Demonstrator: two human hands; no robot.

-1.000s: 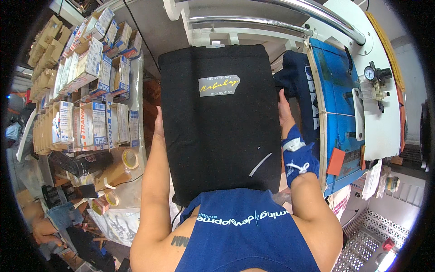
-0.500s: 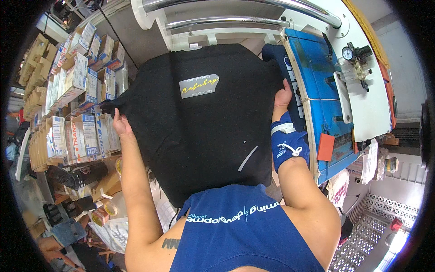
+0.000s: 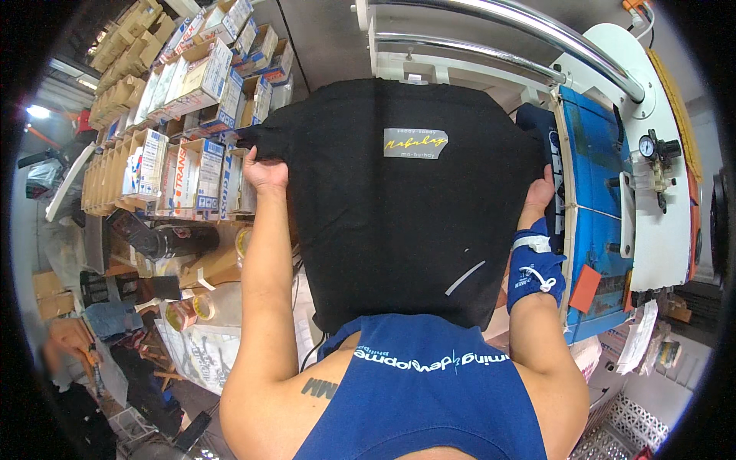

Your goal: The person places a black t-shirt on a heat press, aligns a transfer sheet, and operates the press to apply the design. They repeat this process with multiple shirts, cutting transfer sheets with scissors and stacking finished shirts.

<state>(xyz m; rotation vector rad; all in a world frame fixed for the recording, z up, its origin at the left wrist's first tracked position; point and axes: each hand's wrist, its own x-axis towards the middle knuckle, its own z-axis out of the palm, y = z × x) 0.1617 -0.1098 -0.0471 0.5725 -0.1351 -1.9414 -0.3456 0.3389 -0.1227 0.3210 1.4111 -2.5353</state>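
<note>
A black shirt (image 3: 399, 222) lies spread in front of me, with a printed transfer patch (image 3: 415, 143) near its upper middle and a pale strip (image 3: 464, 277) lower right. My left hand (image 3: 264, 167) is closed on the shirt's left sleeve, out to the side. My right hand (image 3: 540, 188) grips the shirt's right edge, its fingertips partly hidden by the fabric. A blue cloth wrap with white cord (image 3: 535, 268) is around my right forearm. Behind the shirt's right side is a dark navy garment (image 3: 555, 230) with white print.
A white press machine (image 3: 659, 230) with chrome bars (image 3: 468, 44), a pressure gauge (image 3: 646, 145) and a blue padded board (image 3: 594, 253) stands at the right. Stacked cardboard boxes (image 3: 184, 84) fill the left. Below them are tape rolls (image 3: 184, 310) and a black roll (image 3: 180, 241).
The shirt has opened out from a narrower rectangle, its sleeves now spread sideways. My left hand has moved up and outward with the left sleeve; my right hand stays at the right edge.
</note>
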